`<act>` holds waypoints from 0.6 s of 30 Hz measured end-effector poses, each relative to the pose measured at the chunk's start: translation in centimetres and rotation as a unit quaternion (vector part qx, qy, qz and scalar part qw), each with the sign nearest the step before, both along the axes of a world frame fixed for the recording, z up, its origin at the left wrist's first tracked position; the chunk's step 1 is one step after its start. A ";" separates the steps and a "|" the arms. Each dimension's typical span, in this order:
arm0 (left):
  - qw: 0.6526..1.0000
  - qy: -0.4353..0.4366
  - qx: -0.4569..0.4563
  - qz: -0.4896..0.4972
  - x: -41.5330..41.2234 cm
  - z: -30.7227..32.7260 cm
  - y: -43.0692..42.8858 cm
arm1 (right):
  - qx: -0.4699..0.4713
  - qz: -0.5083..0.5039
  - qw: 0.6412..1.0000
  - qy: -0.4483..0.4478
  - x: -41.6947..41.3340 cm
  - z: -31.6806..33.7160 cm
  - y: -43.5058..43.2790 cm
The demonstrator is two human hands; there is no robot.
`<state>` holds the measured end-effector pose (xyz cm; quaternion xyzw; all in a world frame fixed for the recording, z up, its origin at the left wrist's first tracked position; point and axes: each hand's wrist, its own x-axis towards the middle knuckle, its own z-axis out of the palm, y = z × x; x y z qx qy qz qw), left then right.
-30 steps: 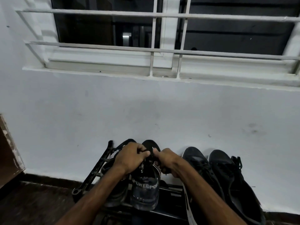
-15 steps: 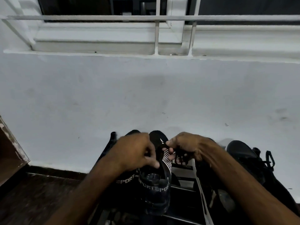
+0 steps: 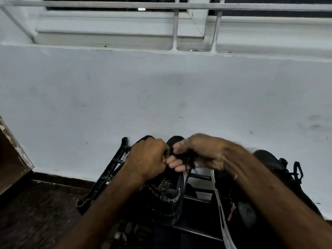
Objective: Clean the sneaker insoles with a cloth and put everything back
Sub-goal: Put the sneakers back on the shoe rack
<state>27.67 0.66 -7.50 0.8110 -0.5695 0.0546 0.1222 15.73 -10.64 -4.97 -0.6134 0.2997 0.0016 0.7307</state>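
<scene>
Head view: two hands meet knuckle to knuckle over a black sneaker (image 3: 168,200) lettered SPORT, which stands toe to the wall on a black shoe rack (image 3: 107,174). The left hand (image 3: 147,159) has its fingers curled tight on the dark upper near the sneaker's mouth. The right hand (image 3: 204,153) is blurred, its fingers (image 3: 177,168) curled and pinching dark material there; lace or tongue, I cannot tell. The matching sneaker (image 3: 145,138) sits just left, mostly hidden under the left wrist. Another dark shoe (image 3: 269,160) rests to the right. Behind rises a white wall (image 3: 161,96) with a barred window (image 3: 176,24) above, and a dark floor (image 3: 36,212) lies at lower left.
</scene>
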 end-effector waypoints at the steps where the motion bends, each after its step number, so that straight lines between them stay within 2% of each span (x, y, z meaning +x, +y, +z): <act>1: 1.000 0.011 0.006 0.003 0.2 0.0 0.1 | 0.002 0.016 1.000 0.002 0.0 -0.2 0.6; 4: 0.997 0.072 0.003 0.006 0.5 0.3 0.0 | 0.014 -0.002 1.000 -0.013 -0.2 -0.8 0.9; 8: 0.990 0.137 -0.021 0.011 1.1 0.7 -0.4 | -0.061 0.024 0.997 0.028 -0.5 -1.2 0.9; 16: 0.990 0.142 -0.008 0.011 2.0 1.0 -0.6 | -0.052 0.067 0.995 0.052 0.2 -0.8 2.0; 18: 0.988 0.151 0.001 0.006 2.1 1.2 -0.7 | -0.113 0.070 0.989 0.066 0.7 -1.3 2.7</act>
